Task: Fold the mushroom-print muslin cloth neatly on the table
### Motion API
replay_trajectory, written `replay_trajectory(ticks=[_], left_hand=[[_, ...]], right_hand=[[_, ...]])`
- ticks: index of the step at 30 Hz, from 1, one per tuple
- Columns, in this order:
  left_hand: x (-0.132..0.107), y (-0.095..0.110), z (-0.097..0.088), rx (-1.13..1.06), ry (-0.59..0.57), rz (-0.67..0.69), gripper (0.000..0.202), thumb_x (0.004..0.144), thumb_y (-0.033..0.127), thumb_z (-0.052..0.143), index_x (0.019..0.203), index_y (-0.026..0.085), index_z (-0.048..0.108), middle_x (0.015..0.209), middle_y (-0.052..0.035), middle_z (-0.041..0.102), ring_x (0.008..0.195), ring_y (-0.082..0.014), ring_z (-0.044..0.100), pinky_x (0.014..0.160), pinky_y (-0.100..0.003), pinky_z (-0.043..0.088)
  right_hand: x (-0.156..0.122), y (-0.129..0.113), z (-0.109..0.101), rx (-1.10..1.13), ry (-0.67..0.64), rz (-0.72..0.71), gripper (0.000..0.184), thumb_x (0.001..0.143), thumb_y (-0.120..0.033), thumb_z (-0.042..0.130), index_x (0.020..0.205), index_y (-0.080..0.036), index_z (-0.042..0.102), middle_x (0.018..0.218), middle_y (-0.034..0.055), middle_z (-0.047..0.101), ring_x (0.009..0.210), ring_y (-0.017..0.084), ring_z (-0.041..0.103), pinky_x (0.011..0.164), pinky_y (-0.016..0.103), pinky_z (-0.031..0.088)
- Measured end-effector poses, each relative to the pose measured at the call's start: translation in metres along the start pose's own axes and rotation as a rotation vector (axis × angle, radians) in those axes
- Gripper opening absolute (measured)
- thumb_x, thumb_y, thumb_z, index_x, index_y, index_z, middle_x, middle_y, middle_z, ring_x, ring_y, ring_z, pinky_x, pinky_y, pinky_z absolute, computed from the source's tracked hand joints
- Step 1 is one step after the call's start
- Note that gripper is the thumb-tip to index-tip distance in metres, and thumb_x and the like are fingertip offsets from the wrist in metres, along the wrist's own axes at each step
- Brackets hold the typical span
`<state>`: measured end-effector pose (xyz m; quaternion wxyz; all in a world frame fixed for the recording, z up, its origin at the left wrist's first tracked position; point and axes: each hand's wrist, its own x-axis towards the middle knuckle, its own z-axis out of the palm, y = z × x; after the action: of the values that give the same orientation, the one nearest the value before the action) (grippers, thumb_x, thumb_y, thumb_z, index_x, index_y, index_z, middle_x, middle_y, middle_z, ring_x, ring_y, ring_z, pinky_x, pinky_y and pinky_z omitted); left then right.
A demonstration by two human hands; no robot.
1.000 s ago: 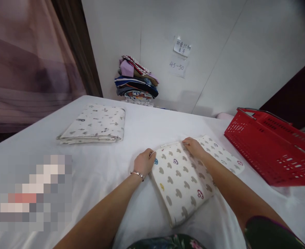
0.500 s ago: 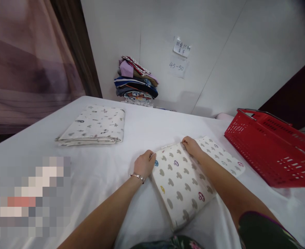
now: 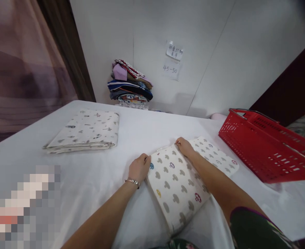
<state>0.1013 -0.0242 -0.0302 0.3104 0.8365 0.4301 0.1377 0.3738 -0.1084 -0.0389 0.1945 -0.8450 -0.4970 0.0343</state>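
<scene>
Red basket (image 3: 261, 152) right, folded cloth (image 3: 86, 133) left; hands (image 3: 139, 167) pinching mushroom-print cloth (image 3: 174, 185) along far edge

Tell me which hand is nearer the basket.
Right. The right hand is left of the basket, at the far edge of the mushroom cloth; the left hand is farther left, at that cloth's left corner.

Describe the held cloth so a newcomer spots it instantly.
On the white table, find the red basket at right. Left of it, the left hand and right hand grip a cloth. Coloured mushrooms among its grey ones set it apart from the folded cloth at far left.
</scene>
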Motion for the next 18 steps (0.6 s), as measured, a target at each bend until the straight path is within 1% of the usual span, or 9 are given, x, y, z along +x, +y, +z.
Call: replay_trajectory(ticks=[4, 6, 11, 15, 18], left_hand=[[0.001, -0.001, 0.0, -0.001, 0.0, 0.008, 0.028, 0.087, 0.041, 0.036, 0.076, 0.022, 0.054, 0.07, -0.0009, 0.063, 0.069, -0.0165, 0.057, 0.057, -0.024, 0.031], [0.001, -0.001, 0.0, 0.019, -0.002, 0.019, 0.029, 0.087, 0.041, 0.035, 0.077, 0.022, 0.054, 0.072, -0.0014, 0.063, 0.07, -0.0167, 0.058, 0.057, -0.024, 0.031], [0.001, 0.0, -0.001, 0.052, -0.01, 0.026, 0.029, 0.088, 0.041, 0.034, 0.077, 0.022, 0.054, 0.073, -0.0021, 0.064, 0.071, -0.0178, 0.058, 0.057, -0.025, 0.032], [0.001, 0.001, -0.002, 0.05, -0.016, 0.021, 0.029, 0.088, 0.041, 0.034, 0.079, 0.022, 0.055, 0.074, -0.002, 0.065, 0.071, -0.0175, 0.059, 0.058, -0.024, 0.033], [0.002, 0.0, -0.001, 0.065, -0.02, 0.027, 0.029, 0.088, 0.041, 0.035, 0.08, 0.022, 0.056, 0.074, -0.002, 0.065, 0.07, -0.017, 0.058, 0.057, -0.024, 0.032]], right_hand=[[-0.003, 0.011, -0.013, -0.012, -0.031, -0.047, 0.022, 0.082, -0.016, 0.048, 0.101, -0.019, 0.06, 0.104, 0.0048, 0.063, 0.094, 0.015, 0.056, 0.085, 0.025, 0.039], [-0.005, 0.021, -0.021, -0.025, -0.039, -0.068, 0.023, 0.081, -0.014, 0.049, 0.1, -0.019, 0.061, 0.107, 0.0045, 0.061, 0.097, 0.015, 0.055, 0.088, 0.023, 0.038], [-0.006, 0.049, -0.037, -0.079, -0.024, -0.046, 0.021, 0.081, -0.013, 0.048, 0.092, -0.018, 0.065, 0.104, 0.006, 0.06, 0.092, 0.015, 0.056, 0.087, 0.024, 0.04], [-0.003, 0.065, -0.041, -0.118, -0.031, -0.017, 0.02, 0.081, -0.014, 0.049, 0.091, -0.019, 0.066, 0.102, 0.0059, 0.06, 0.091, 0.016, 0.056, 0.086, 0.026, 0.04], [0.0, 0.072, -0.043, -0.136, -0.049, -0.028, 0.022, 0.083, -0.013, 0.047, 0.093, -0.018, 0.066, 0.103, 0.0058, 0.06, 0.092, 0.015, 0.056, 0.087, 0.025, 0.04]])
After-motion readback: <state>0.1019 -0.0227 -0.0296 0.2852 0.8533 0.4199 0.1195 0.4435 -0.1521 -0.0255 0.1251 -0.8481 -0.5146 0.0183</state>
